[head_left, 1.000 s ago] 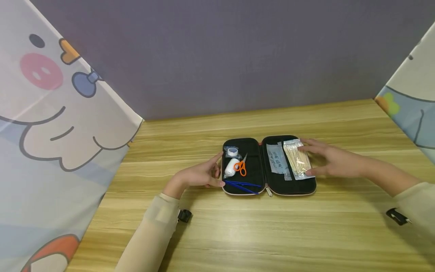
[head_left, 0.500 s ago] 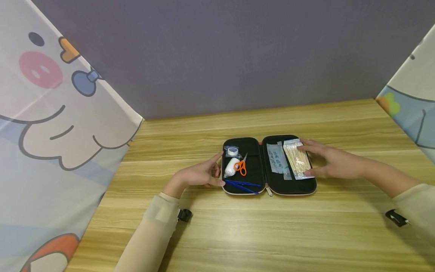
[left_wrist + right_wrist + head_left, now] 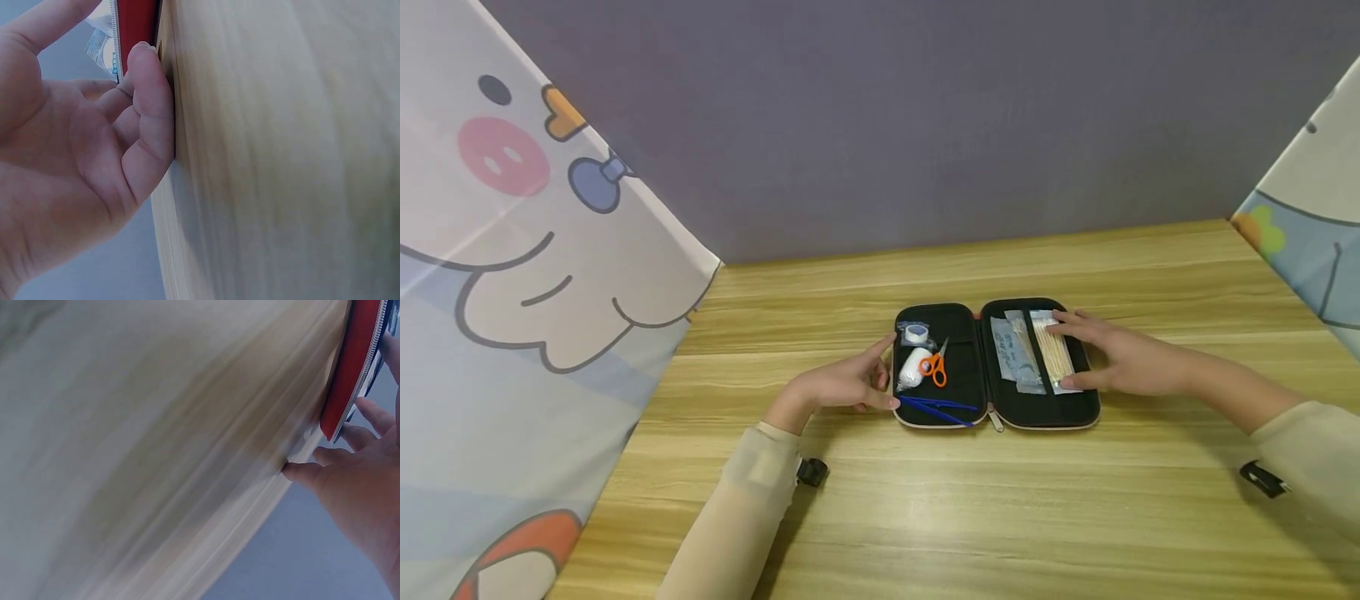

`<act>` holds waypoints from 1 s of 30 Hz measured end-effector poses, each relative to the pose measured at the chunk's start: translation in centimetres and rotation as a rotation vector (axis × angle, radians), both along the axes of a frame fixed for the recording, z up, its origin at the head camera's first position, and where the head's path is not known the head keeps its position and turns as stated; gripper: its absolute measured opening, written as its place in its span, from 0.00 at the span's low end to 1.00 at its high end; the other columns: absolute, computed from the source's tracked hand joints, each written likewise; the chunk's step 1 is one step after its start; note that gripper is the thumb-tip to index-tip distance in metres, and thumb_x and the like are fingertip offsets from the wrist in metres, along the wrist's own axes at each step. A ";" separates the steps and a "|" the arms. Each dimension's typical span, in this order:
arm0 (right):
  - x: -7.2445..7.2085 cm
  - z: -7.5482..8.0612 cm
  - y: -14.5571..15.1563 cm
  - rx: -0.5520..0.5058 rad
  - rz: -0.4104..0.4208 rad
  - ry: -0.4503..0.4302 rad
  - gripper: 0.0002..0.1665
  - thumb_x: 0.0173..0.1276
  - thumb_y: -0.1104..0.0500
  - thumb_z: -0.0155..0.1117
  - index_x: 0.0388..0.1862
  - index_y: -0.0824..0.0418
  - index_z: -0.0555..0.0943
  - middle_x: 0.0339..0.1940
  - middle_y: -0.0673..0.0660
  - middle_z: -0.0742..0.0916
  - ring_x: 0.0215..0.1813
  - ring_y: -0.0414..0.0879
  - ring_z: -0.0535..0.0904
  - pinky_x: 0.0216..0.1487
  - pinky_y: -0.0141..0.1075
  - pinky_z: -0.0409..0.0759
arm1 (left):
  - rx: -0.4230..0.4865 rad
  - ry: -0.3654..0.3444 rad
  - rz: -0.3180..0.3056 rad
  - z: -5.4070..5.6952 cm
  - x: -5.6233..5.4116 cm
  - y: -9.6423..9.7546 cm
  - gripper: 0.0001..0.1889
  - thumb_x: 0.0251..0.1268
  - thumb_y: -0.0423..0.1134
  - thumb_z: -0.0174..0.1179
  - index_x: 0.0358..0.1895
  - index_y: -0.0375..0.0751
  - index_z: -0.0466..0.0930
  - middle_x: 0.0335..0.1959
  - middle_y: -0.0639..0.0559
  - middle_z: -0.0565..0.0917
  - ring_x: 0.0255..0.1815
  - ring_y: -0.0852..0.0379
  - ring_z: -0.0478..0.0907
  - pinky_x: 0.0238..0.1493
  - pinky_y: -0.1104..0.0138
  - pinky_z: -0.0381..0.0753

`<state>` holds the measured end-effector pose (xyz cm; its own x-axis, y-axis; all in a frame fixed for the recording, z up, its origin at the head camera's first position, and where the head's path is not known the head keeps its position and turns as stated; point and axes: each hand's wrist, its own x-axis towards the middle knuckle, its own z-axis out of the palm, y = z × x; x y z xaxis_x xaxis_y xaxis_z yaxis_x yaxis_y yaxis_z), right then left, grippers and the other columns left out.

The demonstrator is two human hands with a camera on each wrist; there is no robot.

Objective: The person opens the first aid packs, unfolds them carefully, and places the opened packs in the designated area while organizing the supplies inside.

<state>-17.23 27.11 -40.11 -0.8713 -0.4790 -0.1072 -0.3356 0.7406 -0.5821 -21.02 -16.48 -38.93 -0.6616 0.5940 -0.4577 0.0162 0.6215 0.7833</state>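
Observation:
An open zip case (image 3: 958, 329) with a black lining lies flat on the table, its red outside showing in both wrist views. My left hand (image 3: 842, 383) rests at the case's left side, thumb and index finger straight along the rim, the other fingers curled. On the case's right half, my right hand (image 3: 1131, 360) holds a clear pack of cotton swabs (image 3: 1057, 358) at its right side, fingers at the top and thumb at the bottom. The pack runs under a black elastic strap (image 3: 1038, 354), partly over a pale blue printed packet (image 3: 1008, 348).
The left half holds a wrapped tape roll (image 3: 915, 334), a white wrapped roll (image 3: 913, 368), orange-handled scissors (image 3: 936, 367) and blue tweezers (image 3: 936, 408). A zipper pull (image 3: 996, 422) hangs at the front. Around lies the wooden table (image 3: 1000, 508), with a grey wall (image 3: 925, 125) behind.
My right hand has moved a little left, and the cotton swab pack has slid left, further under the strap. My left hand stays at the case's rim.

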 end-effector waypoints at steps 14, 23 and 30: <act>-0.6 0.1 -1.0 0.021 0.021 -0.009 0.58 0.67 0.37 0.76 0.86 0.58 0.60 0.88 0.66 0.59 0.85 0.79 0.47 0.75 0.78 0.56 | 0.003 0.007 -0.010 0.0 -0.1 0.0 0.62 0.69 0.40 0.73 0.89 0.62 0.30 0.42 0.50 0.71 0.36 0.56 0.68 0.35 0.67 0.74; -1.4 0.3 -1.4 0.042 0.051 -0.002 0.59 0.68 0.39 0.76 0.87 0.60 0.59 0.89 0.69 0.56 0.84 0.82 0.47 0.73 0.80 0.58 | -0.004 0.004 -0.007 0.1 -0.1 0.0 0.61 0.69 0.40 0.73 0.89 0.62 0.30 0.42 0.50 0.71 0.37 0.56 0.69 0.35 0.67 0.75; -1.9 0.2 -1.5 0.059 0.042 -0.017 0.61 0.66 0.38 0.77 0.88 0.59 0.58 0.89 0.71 0.54 0.83 0.82 0.49 0.71 0.85 0.49 | 0.001 -0.014 -0.016 0.3 -0.2 0.1 0.62 0.69 0.39 0.73 0.89 0.62 0.28 0.41 0.50 0.70 0.34 0.56 0.67 0.32 0.67 0.72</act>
<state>-19.08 25.64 -39.91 -0.8483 -0.5074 -0.1513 -0.3572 0.7593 -0.5440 -21.22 -16.39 -38.64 -0.6455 0.6051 -0.4660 0.0151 0.6201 0.7844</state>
